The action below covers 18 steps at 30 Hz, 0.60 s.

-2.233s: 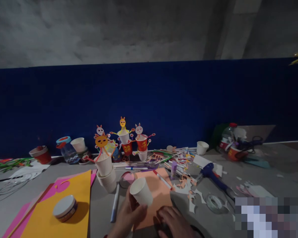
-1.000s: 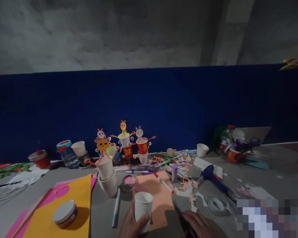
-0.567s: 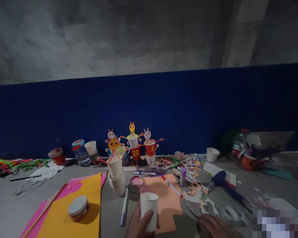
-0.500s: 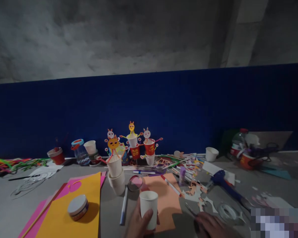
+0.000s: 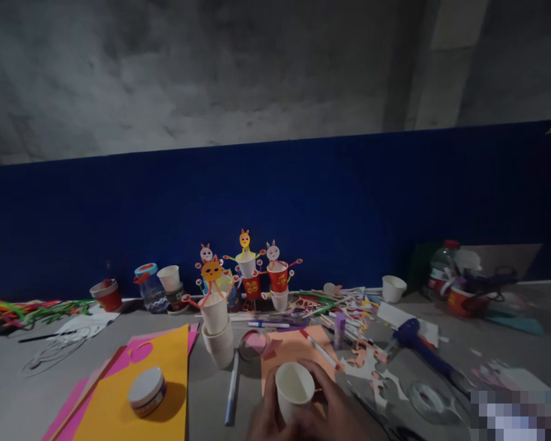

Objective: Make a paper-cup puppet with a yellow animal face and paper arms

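A white paper cup [image 5: 294, 387] is held at the bottom centre, its open mouth tipped toward me. My left hand [image 5: 270, 407] wraps its left side, and my right hand [image 5: 333, 404] curls round the right side and front. Under and beyond the cup lies an orange paper sheet [image 5: 298, 344] with a red-capped marker [image 5: 319, 348] on it. Scissors [image 5: 371, 407] rest just right of my right hand, partly cut off by the frame's lower edge. Left of my hands lies a blue-and-white marker [image 5: 232, 389].
Cup figures with paper animal heads, the nearest an orange-headed one [image 5: 215, 306], stand at the centre. A white-lidded jar [image 5: 147, 391] sits on yellow paper [image 5: 112, 383]. To the right are a blue glue gun [image 5: 417, 343], a tape roll [image 5: 426, 398], paper scraps [image 5: 365, 361] and a glue stick [image 5: 340, 331].
My right hand has left the scissors on the table and moved left onto the cup. The cup has shifted slightly right and tilted, showing more of its inside.
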Each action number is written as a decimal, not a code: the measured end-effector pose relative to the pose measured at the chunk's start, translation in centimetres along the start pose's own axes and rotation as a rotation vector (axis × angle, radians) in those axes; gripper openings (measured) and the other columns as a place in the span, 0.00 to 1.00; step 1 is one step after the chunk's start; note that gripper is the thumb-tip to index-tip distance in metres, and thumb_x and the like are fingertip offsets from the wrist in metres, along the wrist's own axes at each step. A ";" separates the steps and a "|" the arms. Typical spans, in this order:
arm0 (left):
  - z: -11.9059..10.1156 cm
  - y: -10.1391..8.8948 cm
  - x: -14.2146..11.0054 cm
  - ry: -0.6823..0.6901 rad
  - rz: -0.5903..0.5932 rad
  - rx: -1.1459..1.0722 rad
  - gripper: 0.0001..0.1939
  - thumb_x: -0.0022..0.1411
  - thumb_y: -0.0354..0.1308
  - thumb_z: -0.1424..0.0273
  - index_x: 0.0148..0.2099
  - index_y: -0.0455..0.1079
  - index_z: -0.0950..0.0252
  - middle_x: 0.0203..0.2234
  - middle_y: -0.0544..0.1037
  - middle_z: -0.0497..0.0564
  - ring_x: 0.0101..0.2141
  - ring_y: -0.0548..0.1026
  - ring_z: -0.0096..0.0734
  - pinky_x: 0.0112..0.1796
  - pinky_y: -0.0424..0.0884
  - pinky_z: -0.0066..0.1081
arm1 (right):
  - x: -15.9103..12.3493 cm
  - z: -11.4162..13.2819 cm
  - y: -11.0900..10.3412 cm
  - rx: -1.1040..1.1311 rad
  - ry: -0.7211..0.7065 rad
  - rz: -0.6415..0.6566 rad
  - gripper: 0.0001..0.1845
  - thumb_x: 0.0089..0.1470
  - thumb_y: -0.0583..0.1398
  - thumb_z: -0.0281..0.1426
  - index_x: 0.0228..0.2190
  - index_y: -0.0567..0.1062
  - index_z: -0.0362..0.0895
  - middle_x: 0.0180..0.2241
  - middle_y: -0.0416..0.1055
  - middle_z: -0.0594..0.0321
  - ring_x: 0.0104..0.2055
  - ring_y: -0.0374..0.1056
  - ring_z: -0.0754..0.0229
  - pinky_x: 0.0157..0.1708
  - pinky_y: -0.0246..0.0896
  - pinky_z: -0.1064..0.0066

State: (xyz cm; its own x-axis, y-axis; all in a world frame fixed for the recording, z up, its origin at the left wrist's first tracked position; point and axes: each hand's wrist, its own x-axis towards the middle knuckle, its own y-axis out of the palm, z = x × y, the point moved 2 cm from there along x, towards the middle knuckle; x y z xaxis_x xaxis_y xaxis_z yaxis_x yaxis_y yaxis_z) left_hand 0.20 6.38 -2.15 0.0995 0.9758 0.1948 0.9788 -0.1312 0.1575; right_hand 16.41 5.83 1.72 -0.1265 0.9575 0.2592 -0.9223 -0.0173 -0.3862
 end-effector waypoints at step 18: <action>-0.2 -0.1 0.3 -0.091 0.081 0.068 0.37 0.47 0.70 0.48 0.55 0.67 0.59 0.48 0.77 0.59 0.44 0.76 0.47 0.42 0.73 0.36 | 0.5 -3.8 2.6 0.258 -0.019 -0.070 0.32 0.43 0.65 0.40 0.52 0.71 0.48 0.47 0.79 0.56 0.44 0.77 0.49 0.43 0.73 0.66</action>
State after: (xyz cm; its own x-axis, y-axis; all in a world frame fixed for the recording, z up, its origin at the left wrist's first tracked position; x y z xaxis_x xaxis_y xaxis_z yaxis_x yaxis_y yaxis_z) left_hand 0.12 6.69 -1.90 0.1919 0.9747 0.1150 0.9764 -0.2014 0.0781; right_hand 15.37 7.41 -2.54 -0.0634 0.9535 0.2947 -0.9913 -0.0261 -0.1289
